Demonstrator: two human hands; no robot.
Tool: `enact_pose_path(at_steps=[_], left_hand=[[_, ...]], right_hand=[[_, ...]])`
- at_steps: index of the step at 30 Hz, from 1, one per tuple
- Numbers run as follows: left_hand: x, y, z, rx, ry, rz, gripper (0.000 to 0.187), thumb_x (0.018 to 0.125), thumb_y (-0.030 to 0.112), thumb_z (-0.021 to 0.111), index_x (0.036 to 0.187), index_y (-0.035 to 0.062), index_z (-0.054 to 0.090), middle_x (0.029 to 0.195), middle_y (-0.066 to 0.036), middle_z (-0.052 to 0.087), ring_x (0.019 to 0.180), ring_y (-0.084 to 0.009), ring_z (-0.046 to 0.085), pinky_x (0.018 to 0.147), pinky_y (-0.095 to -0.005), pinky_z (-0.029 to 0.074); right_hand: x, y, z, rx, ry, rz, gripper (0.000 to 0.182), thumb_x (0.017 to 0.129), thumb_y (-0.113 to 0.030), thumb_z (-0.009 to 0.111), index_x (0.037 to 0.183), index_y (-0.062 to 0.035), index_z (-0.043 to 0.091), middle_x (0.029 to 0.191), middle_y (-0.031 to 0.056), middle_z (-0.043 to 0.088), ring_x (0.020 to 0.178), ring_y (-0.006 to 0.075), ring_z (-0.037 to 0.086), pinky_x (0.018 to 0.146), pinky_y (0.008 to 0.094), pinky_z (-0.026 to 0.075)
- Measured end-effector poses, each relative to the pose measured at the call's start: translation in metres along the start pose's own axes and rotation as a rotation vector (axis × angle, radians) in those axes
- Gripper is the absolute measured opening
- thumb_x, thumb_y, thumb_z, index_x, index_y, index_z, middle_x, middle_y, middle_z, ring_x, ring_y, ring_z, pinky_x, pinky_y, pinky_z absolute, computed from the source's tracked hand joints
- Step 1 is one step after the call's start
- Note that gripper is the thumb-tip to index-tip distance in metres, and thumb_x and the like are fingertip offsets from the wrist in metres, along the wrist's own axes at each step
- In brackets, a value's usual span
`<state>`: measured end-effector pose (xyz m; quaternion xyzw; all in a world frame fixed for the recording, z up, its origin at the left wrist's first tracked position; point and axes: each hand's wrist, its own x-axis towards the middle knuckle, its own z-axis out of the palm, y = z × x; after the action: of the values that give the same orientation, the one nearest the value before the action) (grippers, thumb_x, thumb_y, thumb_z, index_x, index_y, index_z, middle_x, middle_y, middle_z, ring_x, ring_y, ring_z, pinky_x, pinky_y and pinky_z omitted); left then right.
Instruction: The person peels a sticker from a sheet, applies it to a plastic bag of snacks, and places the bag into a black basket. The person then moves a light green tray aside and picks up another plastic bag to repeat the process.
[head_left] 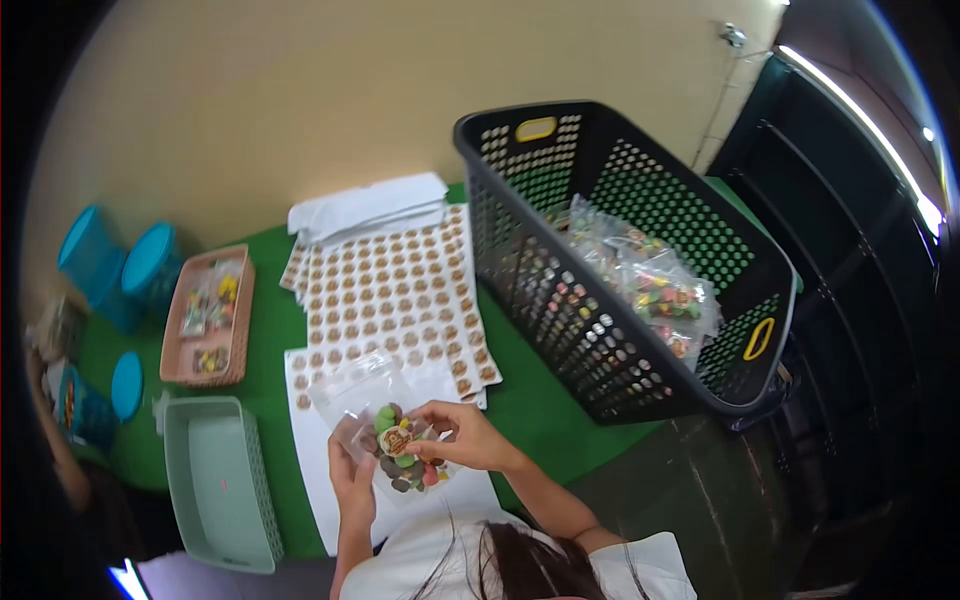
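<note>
A clear zip bag (385, 465) of colourful, pebble-like pieces is held low over the table. My left hand (352, 482) is closed on the bag's left side. My right hand (470, 437) grips the right side, its thumb reaching over the front to the edge of a round brown-and-cream sticker (396, 441). Under and beyond the bag lie sticker sheets (375, 290), printed with rows of round brown labels. The nearest sheet is partly bare white, and my hands and the bag cover some of it.
A large black basket (545, 290) at right holds several filled bags (650, 280). To the left are a pink basket (238, 335) with small packets and a pale green basket (258, 480). Blue tubs (150, 265) stand farther left, near another person's arm (65, 450). Folded white sheets (370, 205) lie by the wall.
</note>
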<state>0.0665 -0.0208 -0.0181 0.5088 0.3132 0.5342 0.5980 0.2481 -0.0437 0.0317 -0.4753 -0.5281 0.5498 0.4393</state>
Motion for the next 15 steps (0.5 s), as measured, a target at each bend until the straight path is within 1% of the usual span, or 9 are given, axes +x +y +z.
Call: enact_pose_path(at_steps=[1,3,5,7,9,10,12,13,15], left_hand=[[0.005,0.002,0.003,0.001,0.012,0.034,0.053,0.077,0.018,0.052,0.12,-0.0007,0.027,0.117,-0.016,0.037,0.106,-0.025,0.042,0.089,-0.0353,0.035],[0.008,0.021,0.01,-0.063,0.053,-0.066,0.055,0.077,0.019,0.052,0.123,0.0025,0.027,0.12,-0.015,0.035,0.106,-0.0259,0.042,0.087,-0.0365,0.037],[0.012,0.02,0.005,-0.039,0.047,-0.036,0.055,0.078,0.022,0.052,0.124,0.0051,0.026,0.12,-0.016,0.035,0.104,-0.0257,0.045,0.083,-0.0358,0.041],[0.013,0.025,0.002,0.045,0.103,-0.037,0.056,0.078,0.026,0.051,0.123,0.0052,0.026,0.12,-0.015,0.035,0.1,-0.0249,0.048,0.08,-0.0342,0.043],[0.012,0.024,-0.001,0.081,0.09,-0.012,0.048,0.082,0.02,0.044,0.124,0.005,0.026,0.122,-0.015,0.034,0.1,-0.025,0.047,0.079,-0.0352,0.043],[0.012,0.024,-0.001,0.08,0.116,-0.03,0.048,0.082,0.02,0.043,0.124,0.0047,0.026,0.121,-0.015,0.034,0.1,-0.0247,0.047,0.079,-0.0347,0.043],[0.011,0.024,-0.002,0.076,0.149,-0.044,0.048,0.082,0.019,0.043,0.124,0.0044,0.026,0.121,-0.015,0.035,0.099,-0.0243,0.047,0.079,-0.0343,0.043],[0.011,0.024,-0.002,0.064,0.158,-0.044,0.051,0.08,0.022,0.047,0.123,0.0047,0.027,0.12,-0.015,0.035,0.098,-0.0241,0.048,0.078,-0.0334,0.044],[0.008,0.025,-0.005,0.055,0.195,-0.043,0.054,0.078,0.025,0.051,0.123,0.0049,0.027,0.12,-0.015,0.035,0.097,-0.0239,0.049,0.077,-0.0326,0.044]], right_hand=[[-0.004,-0.013,-0.007,-0.015,0.026,-0.02,0.034,0.071,-0.008,0.064,0.1,0.0022,0.049,0.083,0.0079,0.056,0.072,0.0096,0.054,0.059,0.0204,0.047],[-0.008,-0.039,-0.024,0.202,0.412,-0.204,0.025,0.072,-0.005,0.062,0.092,0.001,0.05,0.08,0.0049,0.055,0.07,0.0082,0.054,0.059,0.0194,0.046],[-0.005,-0.059,-0.05,0.197,0.644,-0.514,0.029,0.07,-0.003,0.063,0.094,0.0,0.046,0.08,0.0083,0.054,0.065,0.0118,0.056,0.054,0.0195,0.046],[-0.006,-0.078,-0.088,-0.283,0.873,-0.59,0.028,0.074,-0.007,0.06,0.097,-0.0005,0.045,0.085,0.0097,0.053,0.065,0.0093,0.056,0.053,0.0182,0.045],[-0.003,-0.105,-0.117,-0.216,1.024,-0.558,0.039,0.078,-0.017,0.057,0.108,0.0014,0.041,0.102,0.0215,0.049,0.083,0.0223,0.057,0.069,0.0274,0.046],[0.003,-0.114,-0.124,-0.218,1.021,-0.566,0.039,0.078,-0.017,0.057,0.108,0.0014,0.041,0.102,0.0215,0.049,0.083,0.0223,0.057,0.069,0.0274,0.046],[0.013,-0.123,-0.132,-0.662,1.214,-0.467,0.054,0.078,-0.027,0.054,0.117,0.0043,0.034,0.123,0.0303,0.028,0.11,0.0354,0.039,0.09,0.036,0.033],[0.016,-0.12,-0.134,-0.661,1.203,-0.473,0.054,0.078,-0.027,0.054,0.117,0.0043,0.034,0.123,0.0303,0.028,0.11,0.0354,0.039,0.09,0.036,0.033],[0.024,-0.112,-0.132,-0.781,1.261,-0.365,0.065,0.076,-0.029,0.056,0.122,0.0061,0.026,0.13,0.0303,0.007,0.122,0.0376,0.014,0.098,0.0388,0.016]])
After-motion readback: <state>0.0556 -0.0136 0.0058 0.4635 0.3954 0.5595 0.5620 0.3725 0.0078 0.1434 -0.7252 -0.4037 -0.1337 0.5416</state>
